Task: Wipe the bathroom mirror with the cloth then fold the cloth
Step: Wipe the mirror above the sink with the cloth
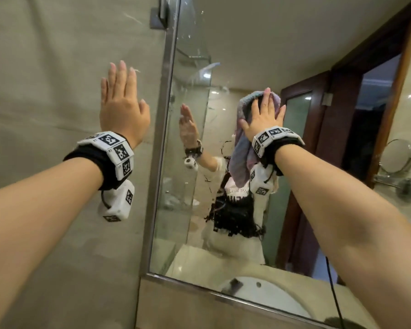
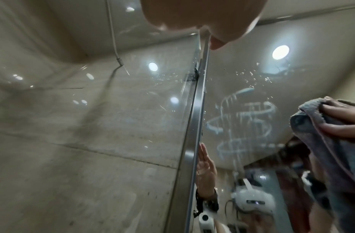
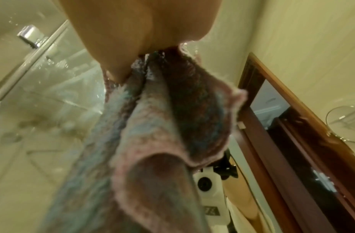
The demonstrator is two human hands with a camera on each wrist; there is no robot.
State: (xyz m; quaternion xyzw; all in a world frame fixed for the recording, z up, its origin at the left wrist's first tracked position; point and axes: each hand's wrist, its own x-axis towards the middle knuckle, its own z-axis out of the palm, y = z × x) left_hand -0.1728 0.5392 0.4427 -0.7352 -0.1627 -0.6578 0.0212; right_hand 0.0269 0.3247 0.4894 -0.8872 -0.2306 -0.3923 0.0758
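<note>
A: Position of right hand (image 1: 262, 119)?
B: Flat on the cloth (image 1: 243, 148), fingers (image 1: 266, 100) straight and spread, pressing it against the mirror (image 1: 247, 55). Grip not closed — a flat palm, nothing pinched.

A: Cloth itself?
B: Pink and blue terry, bunched under the palm, remainder hanging in folds below the wrist. Seen close in the right wrist view as cloth (image 3: 152, 126) draped from under the hand (image 3: 132, 39), loose lower edge curling outward.

A: Left hand (image 1: 122, 108)?
B: Held up flat at the tiled wall (image 1: 45, 79), just left of the mirror's metal frame (image 1: 161, 138). Fingers straight and together, holding nothing. Contact with the tile not certain from these views.

A: State of the glass?
B: From the left wrist view — looping whitish smears (image 2: 246, 123) with runs beneath, on the mirror (image 2: 242, 71) left of the cloth (image 2: 332, 141). Fine droplets scattered higher up. Right hand's fingers (image 2: 340, 108) lying on top of the cloth there.

A: Surroundings?
B: Round shaving mirror (image 1: 398, 157) on an arm at far right. Wooden door frame (image 1: 399, 74) reflected and beside it. White basin (image 1: 266, 295) reflected at the mirror's lower edge.
</note>
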